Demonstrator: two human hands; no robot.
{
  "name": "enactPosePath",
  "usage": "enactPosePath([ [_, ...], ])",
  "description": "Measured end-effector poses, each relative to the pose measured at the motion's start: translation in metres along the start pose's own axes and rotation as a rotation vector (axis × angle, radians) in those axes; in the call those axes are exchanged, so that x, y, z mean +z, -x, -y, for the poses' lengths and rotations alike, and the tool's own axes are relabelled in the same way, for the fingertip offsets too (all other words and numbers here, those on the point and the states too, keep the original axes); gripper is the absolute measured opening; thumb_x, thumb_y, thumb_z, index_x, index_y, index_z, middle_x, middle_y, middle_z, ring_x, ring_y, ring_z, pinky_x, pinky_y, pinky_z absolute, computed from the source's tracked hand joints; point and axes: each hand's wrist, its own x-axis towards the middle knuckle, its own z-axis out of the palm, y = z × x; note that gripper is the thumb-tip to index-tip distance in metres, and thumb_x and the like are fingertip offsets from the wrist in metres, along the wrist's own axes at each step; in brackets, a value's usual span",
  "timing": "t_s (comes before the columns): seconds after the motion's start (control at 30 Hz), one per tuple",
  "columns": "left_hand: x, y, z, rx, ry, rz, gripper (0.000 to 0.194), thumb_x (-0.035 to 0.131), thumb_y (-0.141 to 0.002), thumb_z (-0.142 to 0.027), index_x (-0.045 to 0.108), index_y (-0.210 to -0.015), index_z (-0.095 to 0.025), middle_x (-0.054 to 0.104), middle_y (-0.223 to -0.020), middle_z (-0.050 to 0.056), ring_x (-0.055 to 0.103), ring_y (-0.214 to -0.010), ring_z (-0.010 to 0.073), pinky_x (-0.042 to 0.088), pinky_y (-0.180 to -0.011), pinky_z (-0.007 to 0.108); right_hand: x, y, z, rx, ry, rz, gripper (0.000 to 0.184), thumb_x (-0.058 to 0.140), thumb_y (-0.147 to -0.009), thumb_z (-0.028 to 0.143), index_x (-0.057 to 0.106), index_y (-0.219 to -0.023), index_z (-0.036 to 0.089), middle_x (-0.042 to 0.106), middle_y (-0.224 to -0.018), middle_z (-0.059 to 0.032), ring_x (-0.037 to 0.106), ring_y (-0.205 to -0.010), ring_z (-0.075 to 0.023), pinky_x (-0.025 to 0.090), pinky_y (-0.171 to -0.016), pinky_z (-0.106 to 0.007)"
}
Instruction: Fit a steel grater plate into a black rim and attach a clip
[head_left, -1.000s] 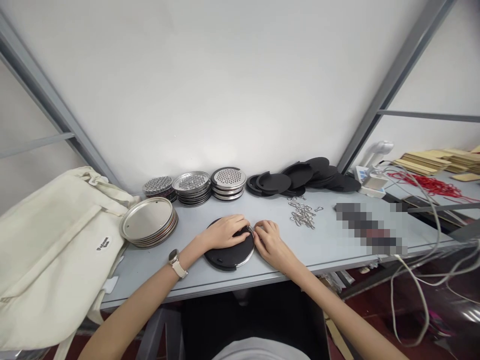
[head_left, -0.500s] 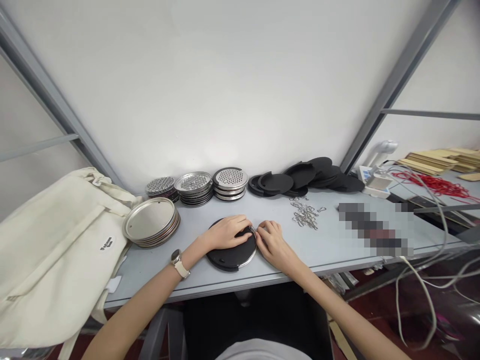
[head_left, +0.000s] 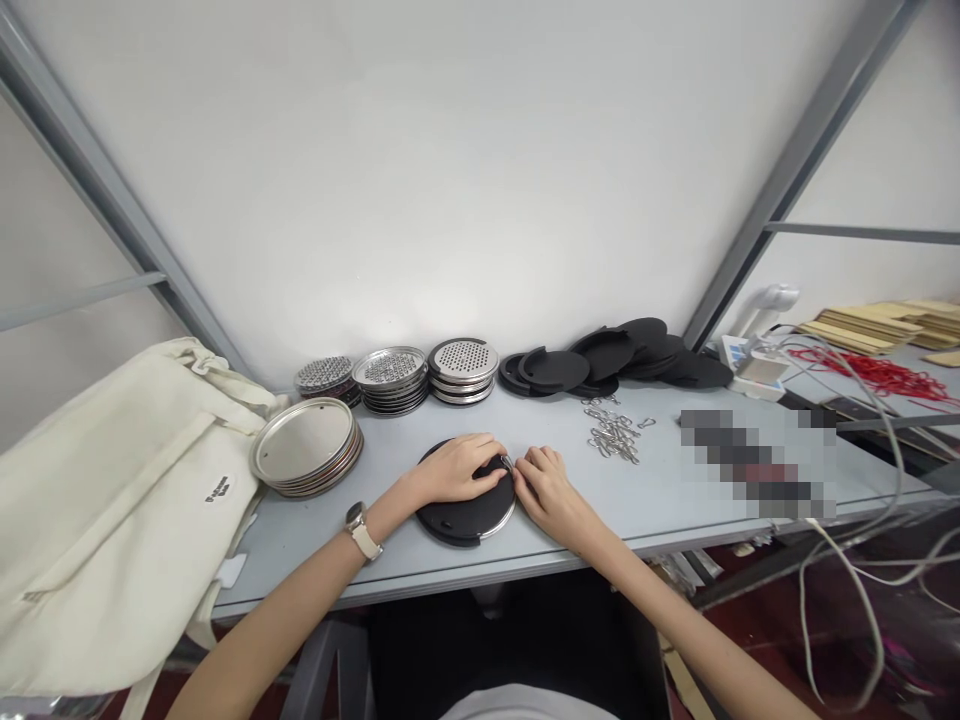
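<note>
A round black cover on a silver-rimmed disc (head_left: 469, 510) lies near the front of the grey table (head_left: 660, 500). My left hand (head_left: 456, 466) rests on top of the disc, fingers curled down over its far edge. My right hand (head_left: 546, 488) is at the disc's right rim, fingers pinched on a small metal clip (head_left: 508, 462) at the edge. A watch sits on my left wrist.
A stack of silver pans (head_left: 306, 458) lies at left, beside a cream cloth bag (head_left: 112, 510). Three stacks of perforated metal discs (head_left: 396, 375) and a spread of black covers (head_left: 611, 355) line the wall. Loose metal clips (head_left: 616, 432) lie right of my hands. Cables hang at right.
Both hands stay on the disc and the clip. The view has shifted slightly, so everything sits a little to the right.
</note>
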Motion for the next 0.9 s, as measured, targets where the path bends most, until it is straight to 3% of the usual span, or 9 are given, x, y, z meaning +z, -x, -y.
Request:
enactPosePath([
  [0.53, 0.003, 0.0001, -0.0019, -0.045, 0.035, -0.007, 0.015, 0.048, -0.088, -0.028, 0.055, -0.096, -0.018, 0.052, -0.074, 0.0, 0.049, -0.066, 0.0129, 0.04, -0.063, 0.024, 0.0009, -0.0008, -0.0003, -0.004, -0.019, 0.01, 0.022, 0.035, -0.093, 0.016, 0.048, -0.075, 0.02, 0.048, -0.079, -0.0046, 0.044, -0.077, -0.0198, 0.04, -0.074, -0.035],
  [0.9, 0.001, -0.001, -0.0046, -0.024, -0.089, -0.021, 0.014, 0.05, -0.086, -0.028, 0.054, -0.096, -0.018, 0.056, -0.078, 0.001, 0.052, -0.071, 0.0149, 0.04, -0.068, 0.027, 0.0007, -0.0009, -0.0005, 0.0, -0.02, 0.021, 0.024, 0.035, -0.094, 0.018, 0.048, -0.073, 0.02, 0.048, -0.077, -0.0043, 0.044, -0.077, -0.0201, 0.039, -0.074, -0.035],
])
